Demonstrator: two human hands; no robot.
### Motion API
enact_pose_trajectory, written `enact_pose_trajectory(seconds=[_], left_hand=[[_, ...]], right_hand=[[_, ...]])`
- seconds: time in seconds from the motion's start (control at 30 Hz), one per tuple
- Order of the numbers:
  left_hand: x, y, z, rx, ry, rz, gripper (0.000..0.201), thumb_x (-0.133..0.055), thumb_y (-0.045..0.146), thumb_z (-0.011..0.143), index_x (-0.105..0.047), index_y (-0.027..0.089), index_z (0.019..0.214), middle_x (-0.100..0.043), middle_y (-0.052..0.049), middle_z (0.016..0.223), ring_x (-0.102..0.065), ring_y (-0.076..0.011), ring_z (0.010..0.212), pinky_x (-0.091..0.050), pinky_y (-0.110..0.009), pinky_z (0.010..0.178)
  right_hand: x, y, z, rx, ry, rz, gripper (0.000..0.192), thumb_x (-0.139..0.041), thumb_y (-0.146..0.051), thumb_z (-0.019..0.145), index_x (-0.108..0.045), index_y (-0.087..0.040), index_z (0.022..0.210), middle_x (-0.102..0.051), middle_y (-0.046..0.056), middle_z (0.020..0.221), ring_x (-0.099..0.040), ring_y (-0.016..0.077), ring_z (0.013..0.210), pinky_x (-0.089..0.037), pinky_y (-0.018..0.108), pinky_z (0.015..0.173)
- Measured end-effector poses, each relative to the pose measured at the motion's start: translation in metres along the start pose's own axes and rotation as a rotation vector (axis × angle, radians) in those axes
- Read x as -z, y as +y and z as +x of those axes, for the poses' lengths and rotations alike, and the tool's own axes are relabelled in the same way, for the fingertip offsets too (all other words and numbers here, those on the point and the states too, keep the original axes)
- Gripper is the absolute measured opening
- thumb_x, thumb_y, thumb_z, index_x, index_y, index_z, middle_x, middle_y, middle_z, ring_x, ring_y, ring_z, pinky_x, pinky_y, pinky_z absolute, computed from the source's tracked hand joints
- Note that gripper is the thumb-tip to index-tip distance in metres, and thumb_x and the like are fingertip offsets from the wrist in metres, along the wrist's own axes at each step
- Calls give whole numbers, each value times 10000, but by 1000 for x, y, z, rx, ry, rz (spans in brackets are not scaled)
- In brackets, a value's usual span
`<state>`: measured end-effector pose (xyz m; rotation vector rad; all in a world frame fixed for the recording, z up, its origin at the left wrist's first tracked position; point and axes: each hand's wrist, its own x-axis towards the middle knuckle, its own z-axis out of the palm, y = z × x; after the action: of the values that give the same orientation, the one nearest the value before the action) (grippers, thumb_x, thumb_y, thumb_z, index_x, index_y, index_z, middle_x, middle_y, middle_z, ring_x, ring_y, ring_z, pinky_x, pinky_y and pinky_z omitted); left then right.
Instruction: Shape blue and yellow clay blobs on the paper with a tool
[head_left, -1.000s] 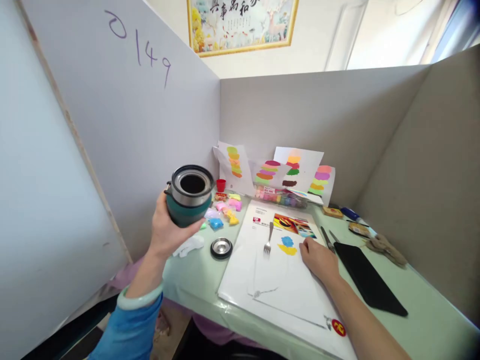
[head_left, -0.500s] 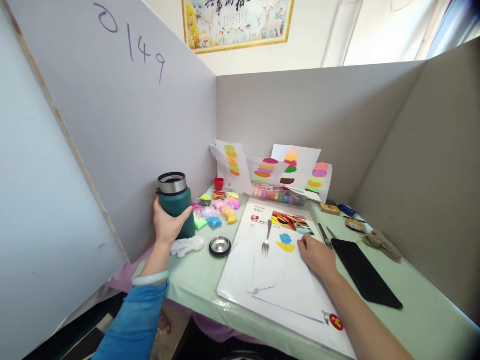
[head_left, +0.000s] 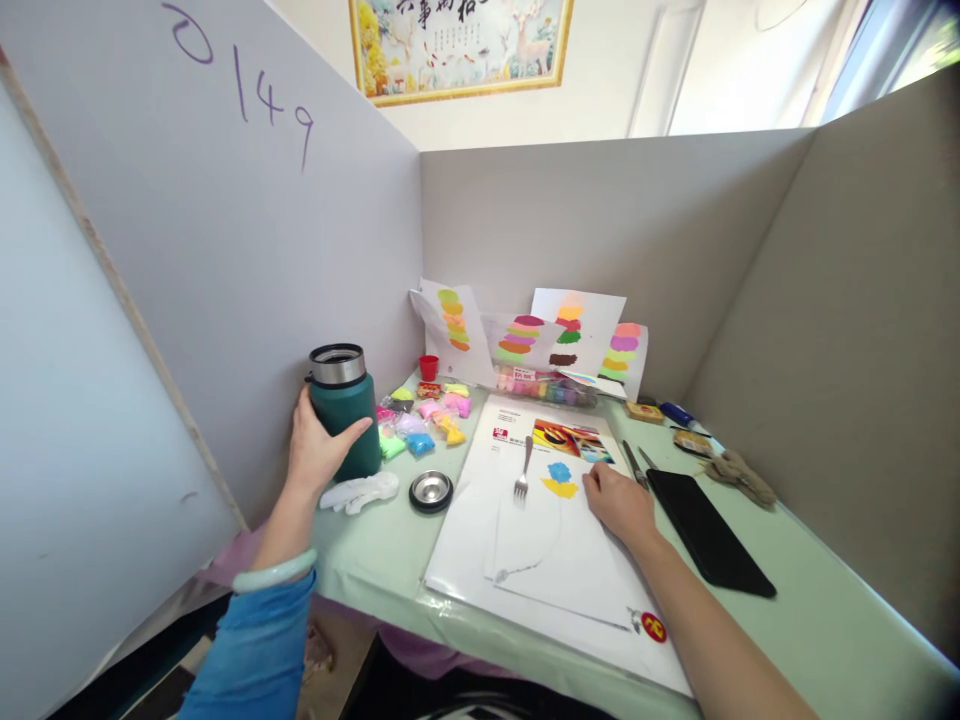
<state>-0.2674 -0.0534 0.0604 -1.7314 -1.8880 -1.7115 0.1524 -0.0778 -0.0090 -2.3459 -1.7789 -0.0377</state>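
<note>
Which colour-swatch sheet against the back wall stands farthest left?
The sheet with one yellow-green-to-orange swatch column, leaning behind the red cup; the other sheets stand further right.

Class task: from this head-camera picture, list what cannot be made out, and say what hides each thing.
- Flask contents: head view, mouth seen side-on.
- Flask's base: left hand covers it.
- Right hand's fingertips: too small to tell if they touch the clay.
- Print on the paper: too small.
- Wall picture: cut by top edge.
</note>
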Motion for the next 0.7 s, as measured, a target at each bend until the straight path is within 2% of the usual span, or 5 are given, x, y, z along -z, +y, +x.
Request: enact_pose_trajectory(seconds=[0.1, 0.17, 0.33, 0.4, 0.7], left_hand=[[2, 23, -24, -102, 219, 12, 895, -708, 376, 624, -251, 143, 1357, -306, -197, 1373, -332, -328, 1266, -304, -484, 1032], [1, 40, -40, -250, 194, -10, 773, -650, 333, 688, -280, 161, 1344, -302, -175, 1384, -292, -318, 1290, -274, -478, 1048], [-18, 61, -57, -583, -995, 111, 603, -576, 321, 717, -416, 243, 1293, -451, -62, 1320, -433, -247, 1187, -363, -339, 984], [-30, 59, -56, -563, -1214, 228, 615, -573, 278, 689, -433, 241, 1287, -485, -65, 1280, -467, -248, 1135, -383, -332, 943], [-52, 57, -49, -523, -1257, 415, 704, -594, 196, 565, -472, 253, 1256, -508, -90, 1090, -529, -265, 956, -455, -329, 759]], right_hand=[[0, -1, 0, -4, 0, 2, 316, -305, -366, 893, -568, -197, 934, -663, 65, 884, -612, 200, 830, -361, 264, 641], [0, -1, 0, -1, 0, 3, 315, -308, -370, 892, -568, -199, 937, -663, 63, 882, -610, 202, 836, -364, 266, 649], [0, 1, 0, 15, 23, 9, 308, -299, -363, 888, -560, -200, 914, -662, 56, 859, -611, 202, 817, -360, 268, 630], [-1, 1, 0, 21, 26, 14, 302, -297, -352, 887, -556, -198, 904, -662, 55, 852, -612, 200, 809, -355, 265, 620], [-1, 0, 0, 5, 18, 27, 298, -303, -353, 891, -556, -195, 901, -661, 52, 885, -613, 202, 830, -357, 260, 626]])
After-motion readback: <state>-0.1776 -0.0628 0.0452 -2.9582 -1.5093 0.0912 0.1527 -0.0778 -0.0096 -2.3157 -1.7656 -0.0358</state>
